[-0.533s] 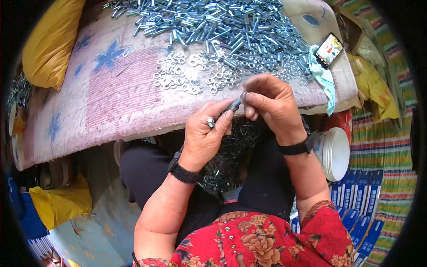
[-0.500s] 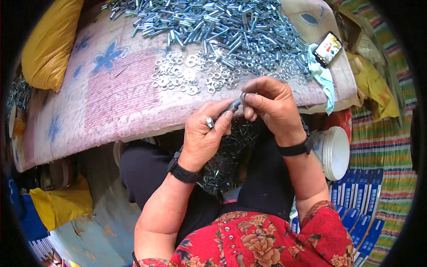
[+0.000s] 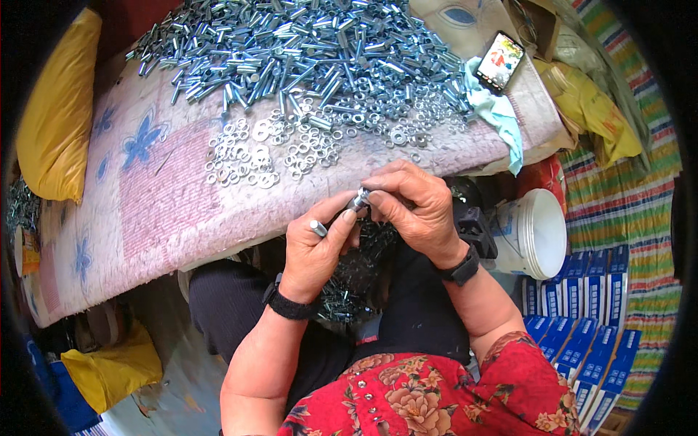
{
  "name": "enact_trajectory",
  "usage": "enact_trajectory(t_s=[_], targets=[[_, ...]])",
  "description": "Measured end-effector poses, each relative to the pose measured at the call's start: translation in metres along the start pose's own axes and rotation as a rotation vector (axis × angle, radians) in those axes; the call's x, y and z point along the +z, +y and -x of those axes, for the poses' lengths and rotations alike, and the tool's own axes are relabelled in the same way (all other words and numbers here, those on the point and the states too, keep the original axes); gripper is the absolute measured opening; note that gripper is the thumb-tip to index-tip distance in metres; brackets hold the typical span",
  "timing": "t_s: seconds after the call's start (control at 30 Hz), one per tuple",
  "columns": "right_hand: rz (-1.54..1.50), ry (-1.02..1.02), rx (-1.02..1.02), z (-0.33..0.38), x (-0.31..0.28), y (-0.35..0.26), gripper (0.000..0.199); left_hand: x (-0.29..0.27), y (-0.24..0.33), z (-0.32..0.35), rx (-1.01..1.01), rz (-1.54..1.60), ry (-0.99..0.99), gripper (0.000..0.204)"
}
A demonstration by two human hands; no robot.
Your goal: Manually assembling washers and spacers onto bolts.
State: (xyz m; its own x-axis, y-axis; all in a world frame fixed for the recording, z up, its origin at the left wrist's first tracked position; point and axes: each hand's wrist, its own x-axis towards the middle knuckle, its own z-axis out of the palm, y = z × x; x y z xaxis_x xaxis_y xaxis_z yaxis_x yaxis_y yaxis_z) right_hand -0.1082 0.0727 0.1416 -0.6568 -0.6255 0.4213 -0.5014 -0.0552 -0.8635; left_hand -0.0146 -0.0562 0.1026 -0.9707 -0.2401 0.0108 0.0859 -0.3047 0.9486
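Note:
A silvery metal bolt (image 3: 318, 228) lies slantwise in my left hand (image 3: 309, 251), pinched between thumb and fingers, its blunt end sticking out on the left. At its other end, the fingertips of my right hand (image 3: 414, 211) close on a small shiny metal ring (image 3: 363, 195), set against the bolt's tip. Whether the ring is a washer or a nut is partly hidden by the fingers. Both hands are just off the table's near edge. Loose flat washers (image 3: 243, 156) and smaller rings (image 3: 309, 152) lie on the cloth beyond them.
A large heap of bolts (image 3: 291, 51) covers the far part of the cloth-covered table (image 3: 167, 211). A phone (image 3: 500, 62) and pale blue rag (image 3: 494, 109) lie at its right. A white bucket (image 3: 545, 232) and blue-white boxes (image 3: 574, 291) stand at right; a yellow sack (image 3: 58, 109) at left.
My hands have come slightly down and left in the picture. The ring in my right fingers is now up against the bolt's end. The whole view has also shifted.

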Motion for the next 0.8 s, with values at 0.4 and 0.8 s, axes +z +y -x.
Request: enact_trajectory(t_s=[0.4,0.8], targets=[[-0.218,0.032,0.239,0.001,-0.006,0.005,0.01,0.007,0.0,-0.012,0.288,-0.403,0.1,0.022],[-0.39,-0.094,0.375,-0.01,-0.007,-0.002,0.015,0.003,-0.004,-0.01,0.16,-0.136,0.06,0.021]])
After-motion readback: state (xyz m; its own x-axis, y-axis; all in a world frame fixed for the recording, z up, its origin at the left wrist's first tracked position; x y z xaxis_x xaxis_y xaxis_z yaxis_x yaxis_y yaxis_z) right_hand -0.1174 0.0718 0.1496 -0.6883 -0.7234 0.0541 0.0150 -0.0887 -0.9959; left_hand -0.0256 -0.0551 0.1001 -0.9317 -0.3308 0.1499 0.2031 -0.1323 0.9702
